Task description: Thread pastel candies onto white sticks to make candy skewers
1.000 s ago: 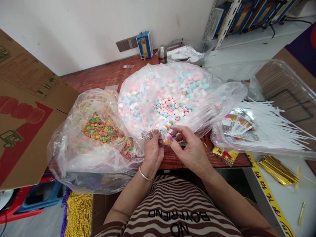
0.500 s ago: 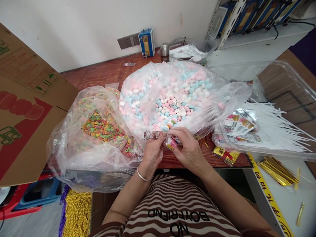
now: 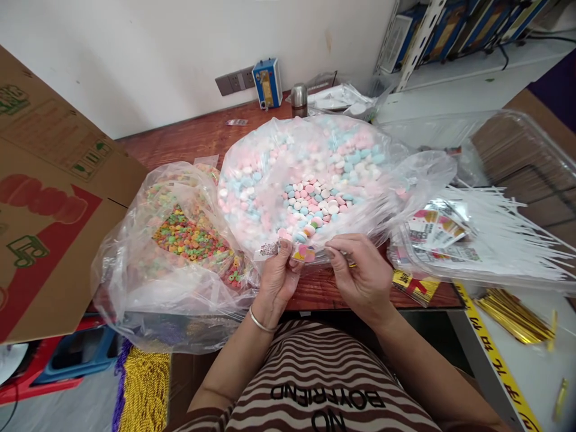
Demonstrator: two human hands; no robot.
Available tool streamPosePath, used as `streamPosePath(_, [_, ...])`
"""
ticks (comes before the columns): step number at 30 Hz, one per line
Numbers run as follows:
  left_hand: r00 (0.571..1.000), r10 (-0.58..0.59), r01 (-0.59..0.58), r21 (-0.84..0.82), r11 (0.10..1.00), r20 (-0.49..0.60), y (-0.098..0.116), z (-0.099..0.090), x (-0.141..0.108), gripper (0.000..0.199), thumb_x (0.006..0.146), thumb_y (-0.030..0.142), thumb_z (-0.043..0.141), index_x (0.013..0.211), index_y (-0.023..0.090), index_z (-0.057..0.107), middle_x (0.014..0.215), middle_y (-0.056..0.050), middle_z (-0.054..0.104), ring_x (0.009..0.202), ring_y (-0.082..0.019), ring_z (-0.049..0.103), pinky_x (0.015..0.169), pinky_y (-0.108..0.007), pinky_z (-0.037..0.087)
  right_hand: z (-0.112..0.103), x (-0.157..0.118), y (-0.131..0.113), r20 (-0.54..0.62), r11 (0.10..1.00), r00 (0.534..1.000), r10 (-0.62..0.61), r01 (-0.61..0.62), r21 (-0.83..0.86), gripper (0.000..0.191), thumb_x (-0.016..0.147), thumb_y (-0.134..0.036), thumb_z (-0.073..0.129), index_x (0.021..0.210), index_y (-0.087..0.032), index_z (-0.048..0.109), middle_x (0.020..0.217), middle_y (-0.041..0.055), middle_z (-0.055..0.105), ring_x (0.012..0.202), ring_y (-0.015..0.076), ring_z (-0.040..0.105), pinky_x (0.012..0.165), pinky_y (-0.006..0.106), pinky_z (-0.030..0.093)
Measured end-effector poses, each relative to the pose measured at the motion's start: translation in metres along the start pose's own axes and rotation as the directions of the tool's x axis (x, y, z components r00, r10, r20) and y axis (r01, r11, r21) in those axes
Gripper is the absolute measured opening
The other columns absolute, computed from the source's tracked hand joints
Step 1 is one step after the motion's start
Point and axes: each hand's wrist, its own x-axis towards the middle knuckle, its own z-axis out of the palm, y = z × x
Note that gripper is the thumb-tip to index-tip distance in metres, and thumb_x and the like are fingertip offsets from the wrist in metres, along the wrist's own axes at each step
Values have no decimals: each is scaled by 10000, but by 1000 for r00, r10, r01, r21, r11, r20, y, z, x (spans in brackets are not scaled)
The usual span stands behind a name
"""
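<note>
Striped shirt [image 3: 315, 366] comes nearest, its lettering cut by the bottom edge. Just beyond it, the left hand [image 3: 275, 279] grips a small clear packet [image 3: 304, 252] between thumb and fingers, which cover its middle. A few coloured candies [image 3: 309, 230] run on from the packet; whether they lie inside it is hard to make out. The right hand [image 3: 364, 276], just to the right and apart from the packet, has thumb and forefinger pressed together; I cannot tell whether anything thin is pinched there.

A narrow strip of wood shows between the hands and the front edge of the table [image 3: 321, 291]. Past the hands, a big bag of pastel candies [image 3: 317, 201] is cloudy except at its opening. Left of it, a bag of coloured rings [image 3: 191, 234] overhangs the front edge, beside a carton [image 3: 49, 198] cut off by the frame. To the right, a clear tray [image 3: 450, 273] crowds the near side; glare blurs the cards and white sticks [image 3: 495, 234] in it.

Farther back, a wider stretch of wood runs left of a metal flask [image 3: 299, 99], toward the wall [image 3: 148, 54].
</note>
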Motion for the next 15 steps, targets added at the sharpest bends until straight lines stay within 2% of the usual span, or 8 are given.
streamPosePath(2, [1000, -24, 24, -61, 998, -1, 2, 1, 1, 422, 644, 256, 931, 666, 143, 525, 563, 83, 459, 457, -7, 392, 417, -118, 316, -2, -2, -4, -37, 996, 996, 81, -79, 49, 132, 948, -119, 600, 1015, -223, 645, 913, 35, 715, 856, 181, 661, 798, 308, 513])
streamPosePath(4, [999, -27, 29, -101, 994, 16, 8, 3, 0, 391, 733, 231, 876, 647, 147, 504, 548, 83, 432, 448, -8, 382, 405, -116, 301, -2, -9, -5, 13, 983, 986, 164, -165, 84, 95, 960, -147, 589, 972, -223, 644, 861, 21, 697, 796, 168, 649, 751, 285, 503])
streamPosePath(6, [1000, -1, 3, -129, 992, 17, 19, 3, -4, 364, 789, 207, 831, 643, 147, 504, 537, 82, 417, 442, -10, 381, 400, -112, 299, 2, -20, -6, 173, 956, 953, 247, -269, 113, 106, 980, -186, 563, 915, -217, 641, 822, 15, 682, 753, 158, 638, 709, 268, 489])
streamPosePath(7, [1000, 27, -25, -140, 990, 12, 27, 3, -6, 347, 807, 194, 814, 646, 145, 510, 537, 80, 420, 443, -10, 386, 400, -109, 302, 6, -26, -6, 276, 938, 919, 281, -323, 123, 139, 990, -202, 544, 890, -214, 640, 812, 13, 681, 742, 155, 636, 697, 263, 482])
streamPosePath(9, [994, 109, -107, -159, 981, 2, 44, 1, -11, 309, 829, 171, 789, 662, 140, 531, 552, 71, 450, 451, -11, 402, 399, -104, 308, 17, -40, -8, 469, 898, 824, 320, -421, 127, 182, 1003, -225, 513, 880, -211, 646, 815, 13, 693, 742, 156, 643, 697, 260, 475])
streamPosePath(11, [979, 204, -202, -174, 964, -5, 61, -3, -14, 293, 843, 165, 773, 667, 138, 540, 566, 62, 476, 456, -14, 409, 393, -106, 313, 30, -49, -11, 558, 857, 748, 359, -501, 121, 171, 1007, -258, 501, 983, -209, 663, 827, 16, 705, 750, 167, 652, 706, 268, 475])
streamPosePath(12, [969, 248, -246, -179, 953, -9, 69, -5, -15, 300, 850, 169, 766, 659, 138, 537, 560, 61, 475, 455, -17, 408, 389, -109, 313, 37, -50, -13, 567, 835, 730, 382, -535, 126, 191, 1009, -280, 498, 1084, -206, 657, 812, 13, 700, 736, 170, 650, 703, 271, 474])
streamPosePath(15, [946, 323, -323, -167, 931, -29, 82, -12, -16, 344, 879, 212, 742, 630, 141, 516, 527, 66, 445, 446, -22, 401, 382, -117, 315, 60, -46, -15, 553, 798, 718, 423, -584, 149, 401, 1006, -330, 490, 1382, -196, 531, 761, -5, 674, 680, 172, 624, 685, 277, 467])
